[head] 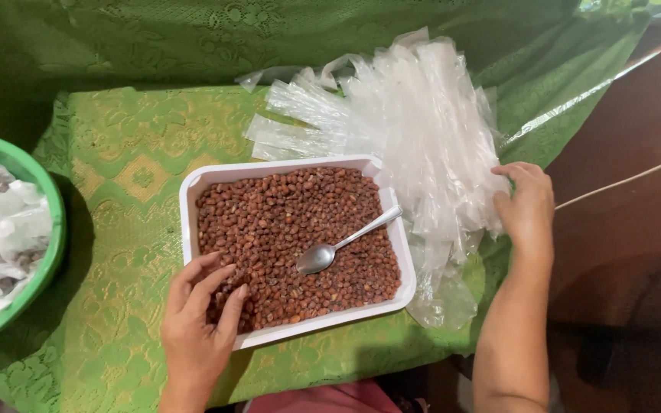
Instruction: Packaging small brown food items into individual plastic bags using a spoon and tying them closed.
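The head view showed the left hand [196, 325], fingers loosely spread, resting in the brown nuts [284, 229] at the near corner of the white tray [190, 200], while the right hand [527, 208] pinched the edge of the clear plastic bags [415, 130] beside it. A tug there could have dragged the whole slippery pile, and weight on the corner might have tipped the tray and its spoon [338, 245].

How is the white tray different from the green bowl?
The white tray is rectangular and sits wholly in view mid-table; the green bowl is round and cut off by the left edge. The tray holds loose brown nuts and a metal spoon; the bowl holds small filled clear packets. The left hand rests in the tray; no hand touches the bowl. Both stand on the green tablecloth.
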